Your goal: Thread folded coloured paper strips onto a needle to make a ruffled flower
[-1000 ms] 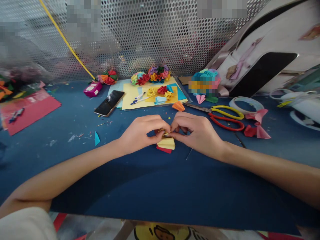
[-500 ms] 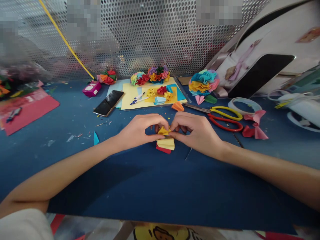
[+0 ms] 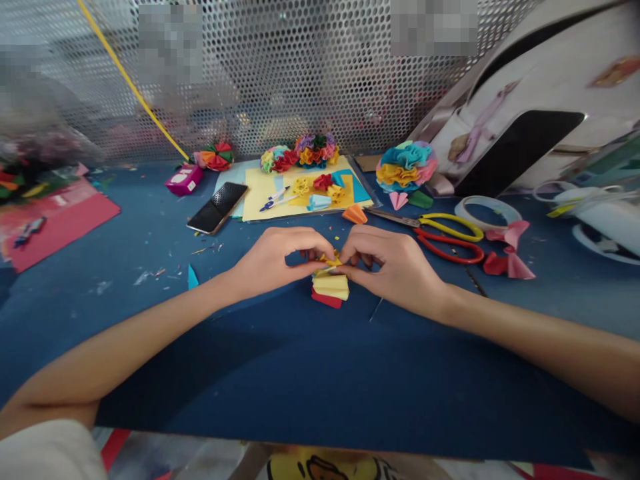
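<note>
Between the fingertips of both hands is a small folded piece of yellow paper (image 3: pixel 329 261), partly hidden by the fingers. My left hand (image 3: pixel 280 257) pinches it from the left with thumb and fingers. From the right, my right hand (image 3: pixel 387 260) grips its other side in the same kind of pinch. Just below the fingertips lie folded pale yellow paper pieces (image 3: pixel 331 287), with folded red paper (image 3: pixel 327 299) under them on the blue table (image 3: pixel 300 373). A thin needle-like item (image 3: pixel 375 309) rests to their right.
Scissors (image 3: pixel 450 237), a tape roll (image 3: pixel 487 212) and pink-red paper bows (image 3: pixel 509 253) lie at right. Behind are a paper pompom (image 3: pixel 407 165), an orange folded paper (image 3: pixel 355 214) and yellow sheets (image 3: pixel 260 183). A phone (image 3: pixel 218 208) and purple box (image 3: pixel 183 179) sit left; a backpack (image 3: pixel 535 87) stands back right.
The fingertips have shifted slightly on the yellow paper, which now looks flatter and more covered. Both hands stay in nearly the same place.
</note>
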Demonstrator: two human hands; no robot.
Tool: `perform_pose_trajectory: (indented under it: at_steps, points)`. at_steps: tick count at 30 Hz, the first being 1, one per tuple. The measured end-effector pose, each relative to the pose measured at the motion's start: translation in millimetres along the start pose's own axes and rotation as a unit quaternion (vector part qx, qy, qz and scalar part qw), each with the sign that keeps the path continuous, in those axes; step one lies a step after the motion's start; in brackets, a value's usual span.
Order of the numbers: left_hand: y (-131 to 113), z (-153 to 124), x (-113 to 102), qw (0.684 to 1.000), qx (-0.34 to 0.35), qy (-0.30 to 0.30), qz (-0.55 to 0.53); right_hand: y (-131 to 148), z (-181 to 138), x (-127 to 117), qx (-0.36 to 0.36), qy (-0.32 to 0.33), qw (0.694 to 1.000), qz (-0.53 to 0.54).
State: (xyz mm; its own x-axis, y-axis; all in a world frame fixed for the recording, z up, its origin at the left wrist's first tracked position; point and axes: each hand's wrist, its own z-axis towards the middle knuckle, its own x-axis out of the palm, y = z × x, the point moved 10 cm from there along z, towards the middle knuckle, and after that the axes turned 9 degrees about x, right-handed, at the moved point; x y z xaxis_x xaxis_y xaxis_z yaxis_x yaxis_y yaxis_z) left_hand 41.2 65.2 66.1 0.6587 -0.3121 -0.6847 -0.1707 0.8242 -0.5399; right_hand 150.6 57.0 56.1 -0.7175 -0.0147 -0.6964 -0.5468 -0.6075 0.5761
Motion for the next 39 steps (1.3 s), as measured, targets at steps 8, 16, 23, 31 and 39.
perform_pose_trajectory:
  at_steps: [8,16,23,31,39]
  points:
    - [12,-1,2,0.995,-0.074,0.009,-0.071,0,-1,2,-0.002,0.004,1.0,0.009]
    - [11,-3,7,0.994,-0.09,0.018,-0.056,-4,1,6,0.021,0.025,0.999,0.023]
    - [7,-4,8,0.996,-0.083,0.004,-0.024,-3,2,7,0.02,0.026,0.999,0.03]
    - [6,-5,10,0.994,-0.105,-0.001,-0.027,0,3,6,0.012,0.019,1.0,0.022]
    - [18,-9,11,0.987,-0.121,-0.048,-0.093,7,1,-11,-0.029,-0.07,0.997,0.02]
